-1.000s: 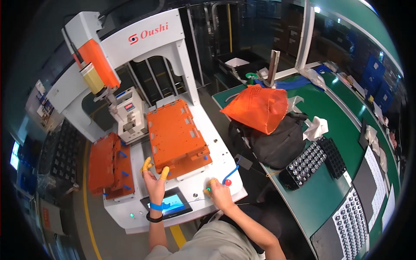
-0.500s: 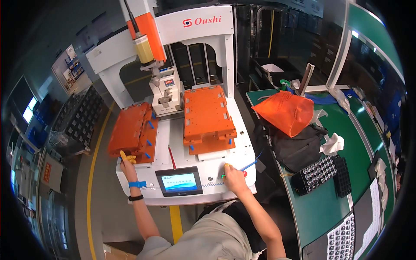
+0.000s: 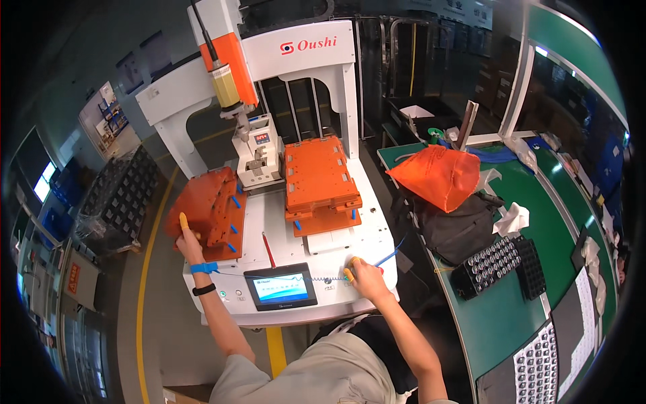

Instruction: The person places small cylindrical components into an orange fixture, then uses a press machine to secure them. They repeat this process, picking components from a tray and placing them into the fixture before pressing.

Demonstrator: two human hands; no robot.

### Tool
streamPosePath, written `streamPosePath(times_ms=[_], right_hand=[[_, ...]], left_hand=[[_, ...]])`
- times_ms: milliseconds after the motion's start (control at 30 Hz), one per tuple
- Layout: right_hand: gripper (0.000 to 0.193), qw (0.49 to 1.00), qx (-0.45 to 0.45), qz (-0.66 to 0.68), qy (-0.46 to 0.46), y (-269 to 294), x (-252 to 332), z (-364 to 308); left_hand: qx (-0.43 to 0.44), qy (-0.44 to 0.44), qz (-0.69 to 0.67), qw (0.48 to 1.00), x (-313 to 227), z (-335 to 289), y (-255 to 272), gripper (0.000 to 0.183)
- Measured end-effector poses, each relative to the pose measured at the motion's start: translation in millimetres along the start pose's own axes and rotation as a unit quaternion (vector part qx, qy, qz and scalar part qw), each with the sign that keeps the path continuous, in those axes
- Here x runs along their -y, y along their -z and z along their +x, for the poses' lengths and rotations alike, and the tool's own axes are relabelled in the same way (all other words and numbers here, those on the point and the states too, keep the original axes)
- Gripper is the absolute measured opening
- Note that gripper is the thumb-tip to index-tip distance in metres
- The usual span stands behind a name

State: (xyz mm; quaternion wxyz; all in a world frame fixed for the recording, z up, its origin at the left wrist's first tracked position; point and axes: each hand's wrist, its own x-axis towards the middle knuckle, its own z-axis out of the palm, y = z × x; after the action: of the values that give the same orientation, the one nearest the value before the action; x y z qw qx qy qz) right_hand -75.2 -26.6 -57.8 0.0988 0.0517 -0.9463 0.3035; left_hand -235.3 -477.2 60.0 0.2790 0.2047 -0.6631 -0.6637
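My left hand (image 3: 190, 244), with yellow finger cots, is closed on the near edge of an orange plate (image 3: 195, 195). The plate is tilted up and blurred over the left orange fixture (image 3: 225, 232), which has blue pegs along its right side. My right hand (image 3: 368, 279), also in yellow finger cots, lies at the machine's front right panel. Its fingers are bent but apart beside a green-ringed button (image 3: 348, 274), with nothing seen between them. A red button (image 3: 381, 271) is partly hidden behind this hand. A second orange fixture (image 3: 321, 175) sits closed on the right platform.
A white machine frame (image 3: 313, 57) carries a yellow-bodied screwdriver head (image 3: 229, 84) above a screw feeder (image 3: 261, 151). In front are a touch screen (image 3: 280, 289) and a red pen-like tool (image 3: 268, 249). The green bench (image 3: 484, 337) at right holds an orange bag (image 3: 437, 175) and black trays (image 3: 491, 269).
My left hand has risen, lifting and tilting the orange plate up from the left fixture. My right hand has shifted slightly, its fingers now over the green-ringed button. The whole view has moved a little.
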Motion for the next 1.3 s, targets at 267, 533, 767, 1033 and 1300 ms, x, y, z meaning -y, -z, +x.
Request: streamPosePath(times_ms=[267,533,767,1033,1300], right_hand=[[0.024,0.997,-0.004,0.074,-0.010,-0.6,-15.3,0.2],[0.031,0.984,0.024,0.175,-0.023,7.9,-9.7,-6.4],[0.045,0.906,-0.184,0.380,0.006,46.6,57.9,-37.6],[0.073,0.593,-0.432,0.678,0.051,54.8,109.9,-129.3],[0.026,0.526,-0.644,0.551,-0.070,95.8,100.3,-244.8]], left_hand=[[0.071,0.151,-0.437,0.884,-50.1,27.5,-54.7,0.040],[0.159,0.024,-0.391,0.906,-76.7,-98.6,-4.1,0.059],[0.142,0.064,-0.414,0.897,-52.9,-168.8,-39.4,0.069],[0.548,0.150,-0.327,0.755,51.9,-281.9,-125.9,0.063],[0.767,0.301,-0.321,0.466,43.7,-401.5,-162.9,0.057]])
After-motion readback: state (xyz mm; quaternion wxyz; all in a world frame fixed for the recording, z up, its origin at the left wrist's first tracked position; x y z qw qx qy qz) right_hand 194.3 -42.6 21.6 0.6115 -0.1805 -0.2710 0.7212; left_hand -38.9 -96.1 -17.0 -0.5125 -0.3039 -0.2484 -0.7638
